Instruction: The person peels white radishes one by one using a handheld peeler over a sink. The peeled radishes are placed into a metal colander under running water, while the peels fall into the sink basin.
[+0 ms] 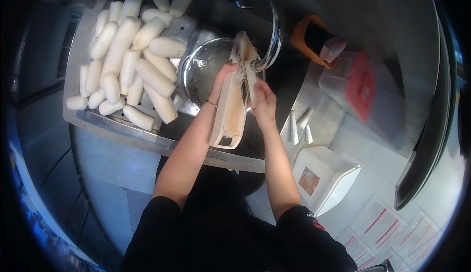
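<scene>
My left hand (223, 79) grips the side of a long, pale plastic mandoline slicer (232, 113), held tilted over the sink. A whitish piece (251, 88), perhaps part of the slicer or a peeled radish, is pinched in my right hand (264, 101) beside the slicer's right edge; its kind is not clear. Pale shreds cling around the slicer's middle. Under its upper part lies a round metal bowl (198, 73), partly hidden by the slicer and my hands. Many peeled white radishes (127, 64) lie heaped on the perforated metal board to the left.
A curved chrome faucet (276, 33) arches over the bowl's right side. Right of the sink are an orange container (303, 40), a clear box with a red lid (362, 84), several small white pieces (293, 128) and a white plastic bin (320, 176). The sink's metal rim (250, 163) runs before me.
</scene>
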Demonstrator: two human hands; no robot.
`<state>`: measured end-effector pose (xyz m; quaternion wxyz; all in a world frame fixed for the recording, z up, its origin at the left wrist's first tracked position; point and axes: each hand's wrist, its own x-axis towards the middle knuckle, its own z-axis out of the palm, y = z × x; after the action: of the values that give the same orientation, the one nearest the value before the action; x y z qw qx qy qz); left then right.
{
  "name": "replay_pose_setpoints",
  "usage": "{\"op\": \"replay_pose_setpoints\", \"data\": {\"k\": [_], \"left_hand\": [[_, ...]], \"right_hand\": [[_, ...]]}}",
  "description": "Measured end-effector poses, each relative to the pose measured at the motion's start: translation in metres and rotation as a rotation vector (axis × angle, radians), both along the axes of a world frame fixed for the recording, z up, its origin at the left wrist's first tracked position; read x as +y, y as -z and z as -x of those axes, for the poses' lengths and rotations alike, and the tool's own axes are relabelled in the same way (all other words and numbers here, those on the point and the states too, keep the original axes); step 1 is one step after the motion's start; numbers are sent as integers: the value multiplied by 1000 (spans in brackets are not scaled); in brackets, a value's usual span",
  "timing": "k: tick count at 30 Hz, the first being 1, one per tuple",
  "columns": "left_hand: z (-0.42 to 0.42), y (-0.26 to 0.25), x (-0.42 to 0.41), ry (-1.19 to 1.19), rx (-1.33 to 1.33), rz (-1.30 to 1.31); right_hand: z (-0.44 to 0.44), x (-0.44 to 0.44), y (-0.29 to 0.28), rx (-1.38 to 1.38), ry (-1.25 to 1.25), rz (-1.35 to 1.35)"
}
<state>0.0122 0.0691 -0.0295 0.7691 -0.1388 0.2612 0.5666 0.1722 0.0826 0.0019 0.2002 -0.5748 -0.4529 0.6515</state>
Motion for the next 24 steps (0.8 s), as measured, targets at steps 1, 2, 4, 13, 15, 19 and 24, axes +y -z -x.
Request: {"op": "replay_pose_setpoints", "data": {"k": [1, 2, 4, 13, 15, 19, 24], "left_hand": [[-2, 0, 4, 8, 2, 38], [-3, 0, 8, 17, 4, 75], [17, 25, 1, 63, -65, -13], [-21, -4, 3, -39, -69, 15], [-24, -9, 0, -80, -51, 17], [9, 21, 1, -94, -114, -79], [16, 42, -14, 13, -274, -252]], "right_hand": [[9, -7, -3, -230, -51, -148], [8, -12, 7, -477, -197, -754], [37, -40, -48, -502, -282, -445], [34, 4, -18, -714, -144, -566], [40, 47, -4, -700, -108, -465], [48, -30, -27, -598, -216, -445], [46, -67, -42, -605, -277, -634]]}}
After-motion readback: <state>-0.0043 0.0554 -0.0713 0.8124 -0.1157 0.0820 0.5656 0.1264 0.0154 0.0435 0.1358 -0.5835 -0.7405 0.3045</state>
